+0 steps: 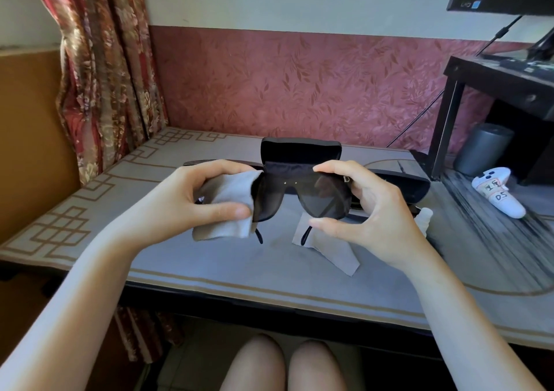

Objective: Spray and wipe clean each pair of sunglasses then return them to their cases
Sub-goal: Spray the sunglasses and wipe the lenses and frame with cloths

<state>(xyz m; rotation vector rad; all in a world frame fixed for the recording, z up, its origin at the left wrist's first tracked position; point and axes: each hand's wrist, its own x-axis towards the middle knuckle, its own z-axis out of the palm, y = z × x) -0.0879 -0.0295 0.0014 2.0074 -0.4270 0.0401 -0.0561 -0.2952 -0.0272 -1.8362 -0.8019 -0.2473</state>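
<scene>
I have the sunglasses lifted off the counter in the middle of the frame, lenses facing me and temples hanging down. The right hand steadies them at the right end, fingers curled over the top rim and thumb under the lens edge, which keeps skin off most of the glass. The left hand pinches a grey cloth around the left lens, thumb in front and fingers behind, so I judge the wiping step is under way.

Just behind stands the open black case, lid up, well placed for the return. A second cloth lies on the counter below the glasses. A small white spray bottle peeks out past the right hand, beside another dark case. A white controller lies at the far right, well apart. Nothing blocks the way to the case.
</scene>
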